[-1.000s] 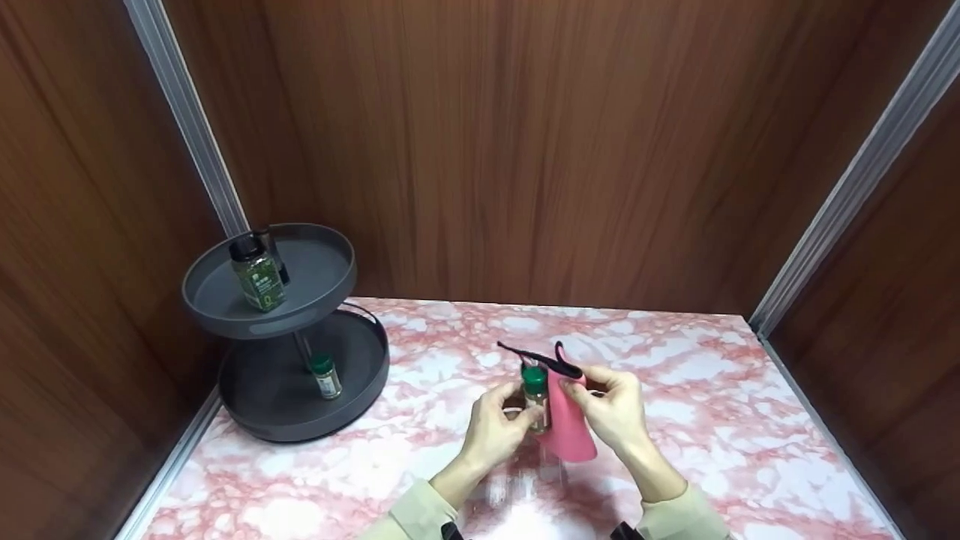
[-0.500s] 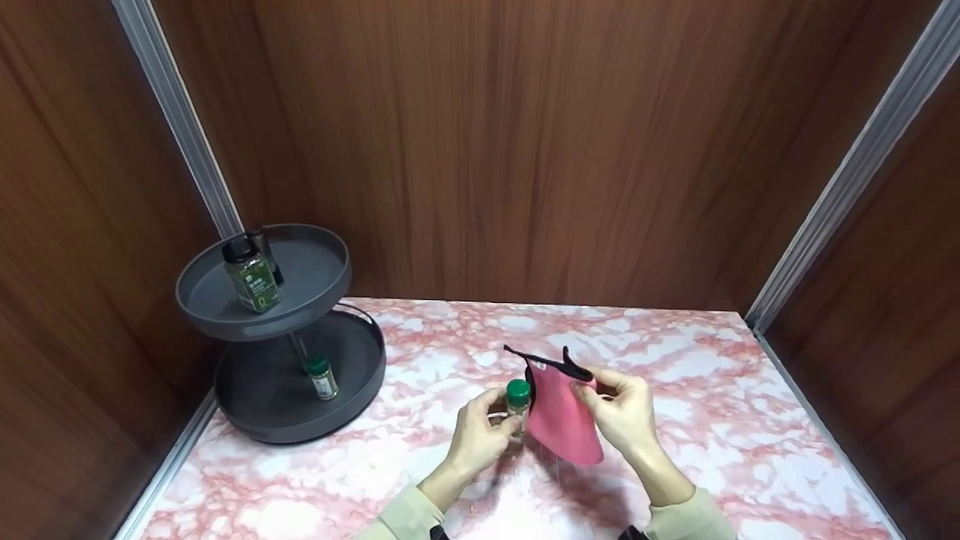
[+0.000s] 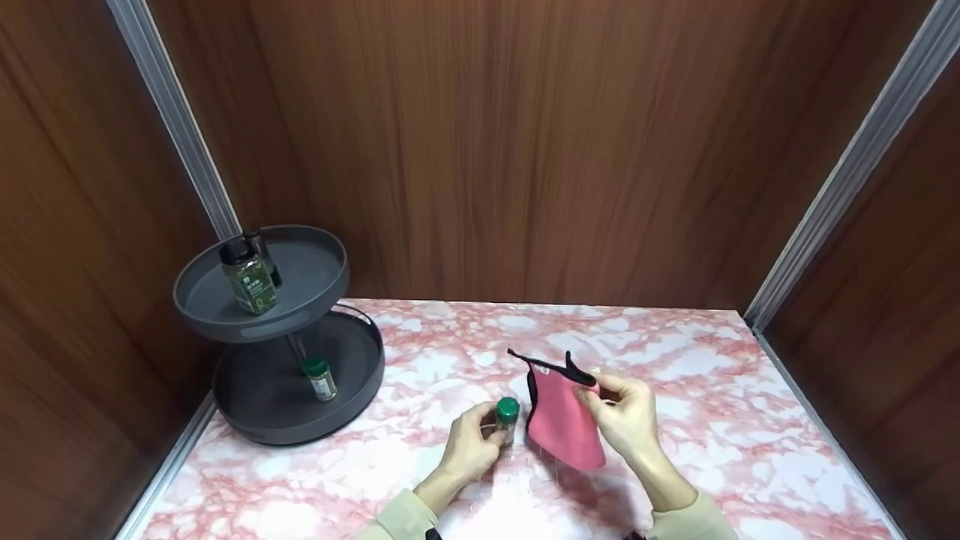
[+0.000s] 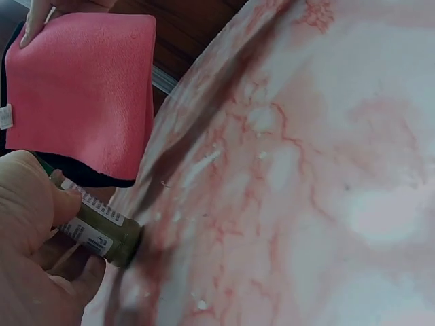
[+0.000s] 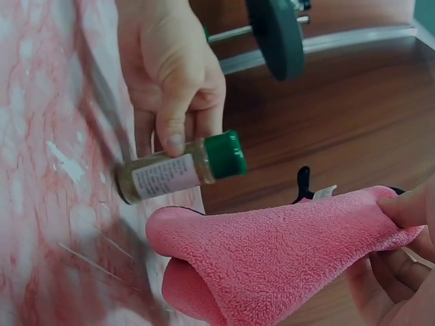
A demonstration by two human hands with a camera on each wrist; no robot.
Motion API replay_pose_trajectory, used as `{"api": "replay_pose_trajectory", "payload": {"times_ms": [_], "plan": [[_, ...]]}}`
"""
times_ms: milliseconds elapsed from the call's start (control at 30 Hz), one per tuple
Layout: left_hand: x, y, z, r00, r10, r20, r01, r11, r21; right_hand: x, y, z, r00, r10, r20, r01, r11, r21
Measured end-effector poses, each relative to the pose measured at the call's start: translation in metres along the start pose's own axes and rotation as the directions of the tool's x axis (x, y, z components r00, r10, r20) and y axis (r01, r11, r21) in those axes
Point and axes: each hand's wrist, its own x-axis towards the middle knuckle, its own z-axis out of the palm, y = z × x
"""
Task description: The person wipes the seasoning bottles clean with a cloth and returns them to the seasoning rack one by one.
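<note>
My left hand grips a small glass spice jar with a green lid, upright and low over the marbled surface. A printed white label with a barcode shows on the jar in the left wrist view. Just to its right, my right hand pinches the upper corner of a pink fleece cloth with black edging and a small white tag. The folded cloth hangs down beside the jar, a gap between them in the head view.
At the left stands a dark grey two-tier round stand. Its upper tray bears a black-capped jar with a green label and a slim dark bottle. Another green-lidded jar stands below. Wood-grain panels enclose the pink marbled table.
The left hand has drawn the jar away from the cloth, to the left and toward the person. The cloth, held against the jar before, now hangs spread from the right hand, which shifted slightly right.
</note>
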Motion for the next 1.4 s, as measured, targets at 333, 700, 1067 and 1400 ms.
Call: {"api": "replay_pose_trajectory", "payload": {"times_ms": [333,700,1067,1400], "plan": [[-0.002,-0.006,0.009,0.984,-0.065,-0.165,0.079,0.993,0.084,-0.003,0.004,-0.005,0.998,0.060,-0.002,-0.060,0.998,-0.017],[0.000,-0.006,0.015,0.969,-0.053,-0.242,0.088,0.987,0.137,-0.004,0.005,-0.001,0.997,0.082,0.009,-0.082,0.997,0.013],[-0.003,-0.001,0.013,0.985,0.015,-0.173,-0.012,1.000,0.016,-0.005,0.006,0.003,0.996,0.087,0.011,-0.086,0.996,-0.030],[0.000,0.025,0.019,0.993,0.038,-0.111,-0.048,0.995,-0.090,-0.003,-0.005,0.015,1.000,0.027,0.014,-0.027,1.000,0.002]]}}
